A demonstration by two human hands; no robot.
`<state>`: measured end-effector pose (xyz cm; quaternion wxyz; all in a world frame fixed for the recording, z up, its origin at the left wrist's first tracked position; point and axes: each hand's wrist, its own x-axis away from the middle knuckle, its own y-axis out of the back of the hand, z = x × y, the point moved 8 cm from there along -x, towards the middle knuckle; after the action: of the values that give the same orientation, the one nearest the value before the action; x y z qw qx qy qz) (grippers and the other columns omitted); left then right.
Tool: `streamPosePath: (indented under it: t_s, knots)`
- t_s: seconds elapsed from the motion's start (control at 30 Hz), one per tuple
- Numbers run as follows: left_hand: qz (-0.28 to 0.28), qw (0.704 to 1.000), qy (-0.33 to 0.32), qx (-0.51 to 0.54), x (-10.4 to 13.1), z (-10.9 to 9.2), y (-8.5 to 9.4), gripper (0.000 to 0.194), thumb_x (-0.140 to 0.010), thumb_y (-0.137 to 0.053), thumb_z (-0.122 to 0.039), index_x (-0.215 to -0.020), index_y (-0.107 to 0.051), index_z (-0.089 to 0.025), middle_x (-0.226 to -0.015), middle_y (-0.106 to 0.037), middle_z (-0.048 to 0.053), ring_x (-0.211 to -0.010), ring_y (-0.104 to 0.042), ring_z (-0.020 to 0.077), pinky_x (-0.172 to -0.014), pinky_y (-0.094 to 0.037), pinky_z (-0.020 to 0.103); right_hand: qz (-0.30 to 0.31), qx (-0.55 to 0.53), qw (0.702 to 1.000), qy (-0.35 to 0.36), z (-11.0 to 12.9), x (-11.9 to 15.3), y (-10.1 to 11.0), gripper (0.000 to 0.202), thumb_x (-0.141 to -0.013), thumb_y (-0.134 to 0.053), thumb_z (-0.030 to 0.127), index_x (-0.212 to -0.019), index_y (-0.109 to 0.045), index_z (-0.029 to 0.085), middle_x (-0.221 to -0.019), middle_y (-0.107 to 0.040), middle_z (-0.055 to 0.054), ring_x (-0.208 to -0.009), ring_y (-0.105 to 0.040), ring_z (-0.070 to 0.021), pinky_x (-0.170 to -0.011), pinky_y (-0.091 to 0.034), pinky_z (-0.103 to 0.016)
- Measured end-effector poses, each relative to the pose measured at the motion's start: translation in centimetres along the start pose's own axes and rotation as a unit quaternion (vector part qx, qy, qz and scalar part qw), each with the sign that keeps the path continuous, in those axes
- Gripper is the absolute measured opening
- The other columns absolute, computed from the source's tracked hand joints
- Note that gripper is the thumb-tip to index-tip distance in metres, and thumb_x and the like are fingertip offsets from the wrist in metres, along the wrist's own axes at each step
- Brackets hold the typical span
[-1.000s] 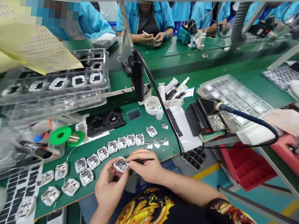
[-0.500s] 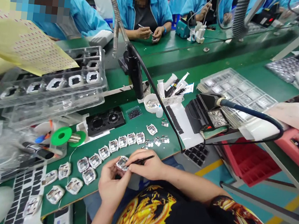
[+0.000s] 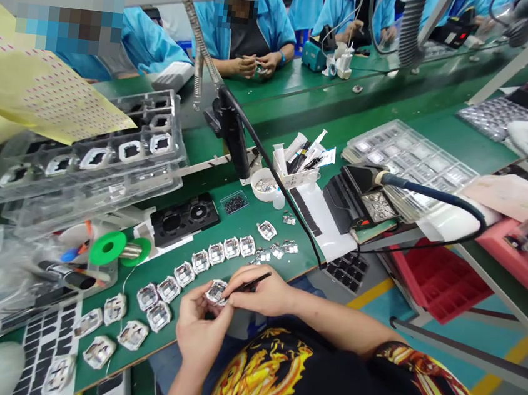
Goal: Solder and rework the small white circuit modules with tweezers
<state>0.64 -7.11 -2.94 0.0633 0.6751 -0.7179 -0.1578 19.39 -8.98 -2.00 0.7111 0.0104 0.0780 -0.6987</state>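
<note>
My left hand (image 3: 198,326) is closed around the edge of a white watch case (image 3: 216,291), with small electronic parts showing inside it. In my right hand (image 3: 261,291) are slim black tweezers (image 3: 255,281), pinched between thumb and fingers. Their tip points down at the case's near right side, though my fingers partly hide the contact. Both hands meet just off the table's front edge. Beyond them, a curved row of similar watch cases (image 3: 200,260) lies on the green table (image 3: 205,221). Small metal parts (image 3: 277,249) lie loose past my right hand.
Stacked clear trays (image 3: 93,157) stand at the left, near a green solder spool (image 3: 108,244). A black cable (image 3: 275,161) arches across the middle. A soldering station (image 3: 362,198) and a red bin (image 3: 448,280) are at the right. Co-workers (image 3: 243,38) sit opposite.
The camera view has shifted slightly. My hands keep hold of the watch case and tweezers, with the case turned a little. The co-worker's hands opposite have moved a little.
</note>
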Motion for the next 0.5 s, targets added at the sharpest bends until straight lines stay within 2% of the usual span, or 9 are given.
streamPosePath:
  t_s: [0.13,0.33,0.5]
  knots:
    - [0.001,1.0,0.002,-0.008,0.0,0.26,-0.1,0.059,-0.077,-0.096,-0.038,-0.124,-0.067,-0.017,-0.074,-0.067,-0.005,-0.055,-0.061,0.0106,-0.052,-0.053,0.018,0.014,-0.009,1.0,0.0,0.15,-0.14,0.06,0.016,-0.089,-0.086,0.027,-0.104,-0.093,0.027,-0.099,-0.084,-0.002,-0.094,-0.077,-0.0157,-0.091,-0.06,-0.029]
    - [-0.001,1.0,0.02,-0.015,0.14,0.77,-0.17,0.061,-0.076,-0.097,-0.041,-0.123,-0.066,-0.018,-0.079,-0.072,-0.002,-0.056,-0.062,0.0111,-0.053,-0.052,0.02,0.035,-0.043,0.998,-0.035,-0.02,-0.29,0.24,0.017,-0.089,-0.089,0.03,-0.105,-0.093,0.027,-0.1,-0.083,-0.002,-0.096,-0.076,-0.0154,-0.089,-0.059,-0.028]
    - [-0.009,0.999,0.034,-0.009,0.2,0.35,0.01,0.059,-0.075,-0.096,-0.04,-0.121,-0.067,-0.018,-0.084,-0.076,0.002,-0.06,-0.066,0.0127,-0.054,-0.055,0.021,0.051,-0.137,0.986,-0.083,-0.6,-0.12,-0.1,0.02,-0.089,-0.09,0.032,-0.107,-0.092,0.025,-0.103,-0.082,-0.002,-0.086,-0.075,-0.0124,-0.079,-0.061,-0.026]
